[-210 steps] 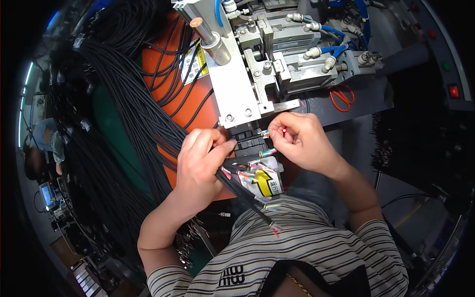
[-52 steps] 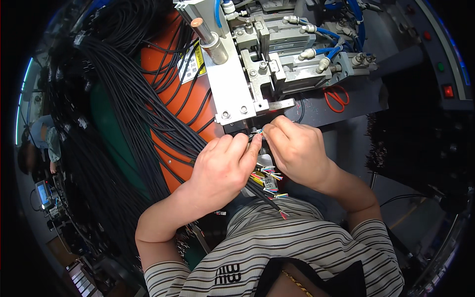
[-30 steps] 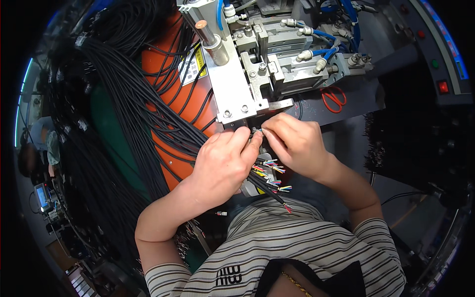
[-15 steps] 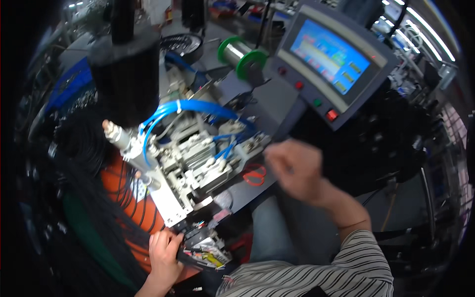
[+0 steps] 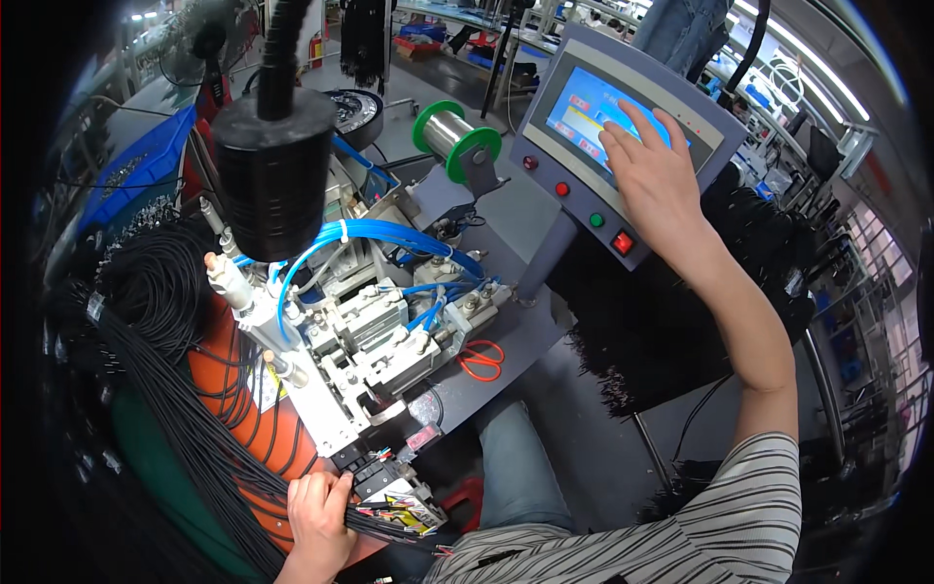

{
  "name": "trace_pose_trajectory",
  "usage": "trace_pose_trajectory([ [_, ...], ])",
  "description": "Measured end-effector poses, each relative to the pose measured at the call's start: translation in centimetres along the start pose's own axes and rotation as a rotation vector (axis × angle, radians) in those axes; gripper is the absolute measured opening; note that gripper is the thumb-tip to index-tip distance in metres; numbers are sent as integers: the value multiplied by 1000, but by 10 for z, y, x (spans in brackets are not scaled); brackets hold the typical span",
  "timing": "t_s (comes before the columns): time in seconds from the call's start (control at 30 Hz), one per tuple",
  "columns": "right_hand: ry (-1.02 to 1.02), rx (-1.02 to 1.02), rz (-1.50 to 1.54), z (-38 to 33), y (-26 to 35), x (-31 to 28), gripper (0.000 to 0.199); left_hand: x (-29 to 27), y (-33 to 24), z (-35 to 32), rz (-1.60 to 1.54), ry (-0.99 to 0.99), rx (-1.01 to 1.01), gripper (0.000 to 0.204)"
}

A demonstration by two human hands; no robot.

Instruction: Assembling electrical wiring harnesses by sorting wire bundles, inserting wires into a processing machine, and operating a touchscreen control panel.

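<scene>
My right hand (image 5: 660, 185) is raised over the touchscreen (image 5: 576, 109) of a grey control panel, fingers stretched out and apart. It covers the screen's right part; whether a fingertip touches the glass I cannot tell. Low in front of me, my left hand (image 5: 319, 511) is closed round a bunch of black cables (image 5: 375, 523), whose stripped ends show thin coloured wires. Its thumb lies against a small black fixture (image 5: 370, 474) at the front of a metal machine (image 5: 375, 316) with blue air hoses (image 5: 389, 232).
A long bundle of black cables (image 5: 180, 399) runs over the orange surface (image 5: 222, 375) at left. A black cylindrical head (image 5: 272, 170) hangs above the machine. Behind stands a green-rimmed wire spool (image 5: 449, 134). Red-handled scissors (image 5: 482, 360) lie at the bench edge.
My right hand has risen from beside the machine to the touchscreen, and its curled fingers have spread out. The screen display looks different. My left hand stays by the fixture.
</scene>
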State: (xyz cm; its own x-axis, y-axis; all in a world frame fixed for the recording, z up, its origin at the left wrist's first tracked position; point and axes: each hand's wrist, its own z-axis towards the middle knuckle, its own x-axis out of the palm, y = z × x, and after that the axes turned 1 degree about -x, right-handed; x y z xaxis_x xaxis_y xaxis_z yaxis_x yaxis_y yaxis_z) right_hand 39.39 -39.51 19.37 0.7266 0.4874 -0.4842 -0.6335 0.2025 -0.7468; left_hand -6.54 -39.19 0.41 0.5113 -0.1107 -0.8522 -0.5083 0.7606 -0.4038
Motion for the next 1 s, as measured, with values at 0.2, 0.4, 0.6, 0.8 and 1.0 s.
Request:
trace_pose_trajectory([
  [0.2, -175, 131, 363, -6, 37, -7, 28, 4, 4, -3, 122, -11, -22, 30],
  [0.4, -142, 164, 1423, -59, 176, -35, 23, -9, 5, 8, -262, 50, 19, 40],
  [0.6, 643, 289, 2760, -68, 283, -93, 51, 0, 3, 7, -150, -51, 111, 28],
  [0.8, 541, 403, 2762, -64, 306, -96, 22, -3, -5, 14, -217, -65, 15, 38],
  [1.0, 540, 688, 2923, -70, 316, -98, 24, 3, -5, 16, -240, -89, -28, 38],
])
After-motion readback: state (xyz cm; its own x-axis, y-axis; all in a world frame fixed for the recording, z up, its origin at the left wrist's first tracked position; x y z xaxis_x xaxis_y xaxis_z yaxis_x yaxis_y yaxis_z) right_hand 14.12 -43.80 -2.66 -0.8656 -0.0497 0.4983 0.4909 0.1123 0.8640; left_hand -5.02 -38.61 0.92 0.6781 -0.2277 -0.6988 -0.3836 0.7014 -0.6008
